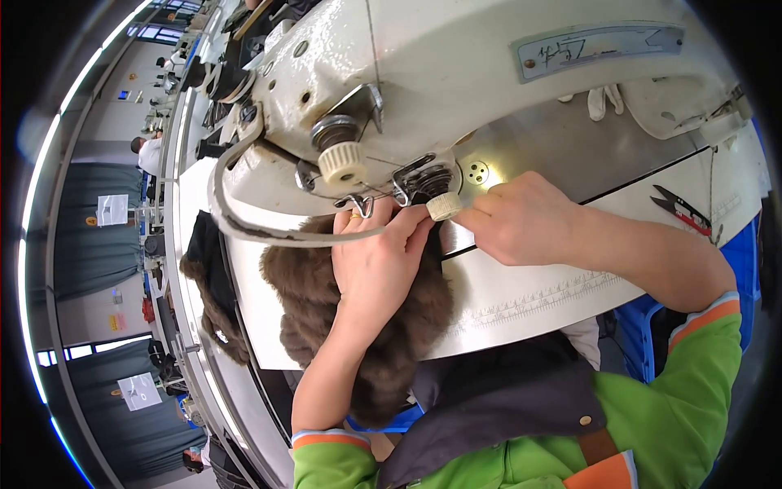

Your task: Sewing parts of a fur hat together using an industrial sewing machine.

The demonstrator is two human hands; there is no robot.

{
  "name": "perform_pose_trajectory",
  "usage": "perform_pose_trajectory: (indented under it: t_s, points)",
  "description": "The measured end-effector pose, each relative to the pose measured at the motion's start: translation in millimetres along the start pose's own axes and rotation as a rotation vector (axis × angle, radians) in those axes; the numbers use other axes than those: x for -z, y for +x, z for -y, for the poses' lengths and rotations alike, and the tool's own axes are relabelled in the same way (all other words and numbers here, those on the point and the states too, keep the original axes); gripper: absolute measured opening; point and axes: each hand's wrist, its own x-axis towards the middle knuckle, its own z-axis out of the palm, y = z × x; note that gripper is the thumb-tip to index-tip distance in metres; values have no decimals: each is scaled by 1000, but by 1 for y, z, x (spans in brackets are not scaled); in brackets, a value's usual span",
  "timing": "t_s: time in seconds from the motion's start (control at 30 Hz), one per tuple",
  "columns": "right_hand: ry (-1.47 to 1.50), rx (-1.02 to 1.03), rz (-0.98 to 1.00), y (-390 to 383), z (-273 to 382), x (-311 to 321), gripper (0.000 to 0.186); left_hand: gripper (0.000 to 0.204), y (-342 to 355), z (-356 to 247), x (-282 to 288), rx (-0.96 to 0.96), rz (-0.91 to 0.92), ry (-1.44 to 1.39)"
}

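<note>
A large cream sewing machine (456,90) stands over the white table. Beneath its head, a piece of dark brown fur (366,379) spreads over the table and hangs past the near edge. My left hand (379,261) rests on this fur close to the needle area, its fingers and thumb drawn together on it. Thread guides partly cover those fingertips. My right hand (529,220) is closed in a pinch just right of a ribbed tension dial (444,207). The dial hides its fingertips, so what they hold cannot be made out.
Red-and-black thread snips (683,209) lie on the right of the table (538,297), which has ruler markings. Something white, like a glove (603,102), lies behind the machine arm. A black, fur-trimmed piece (216,289) hangs at the left. Blue bins (639,334) stand below.
</note>
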Motion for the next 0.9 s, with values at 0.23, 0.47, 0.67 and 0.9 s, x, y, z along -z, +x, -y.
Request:
perform_pose_trajectory:
  t_s: [0.23,0.47,0.67,0.9]
  points:
    - [-41,56,41,0,3,-1,21,13,-1,3,0,29,91,56]
    - [-30,-39,157,3,7,4,26,16,-2,5,1,-31,165,156]
    - [54,-53,253,10,8,14,22,18,-4,6,-1,-164,63,81]
    - [53,-27,306,14,6,12,31,11,0,5,6,29,134,-56]
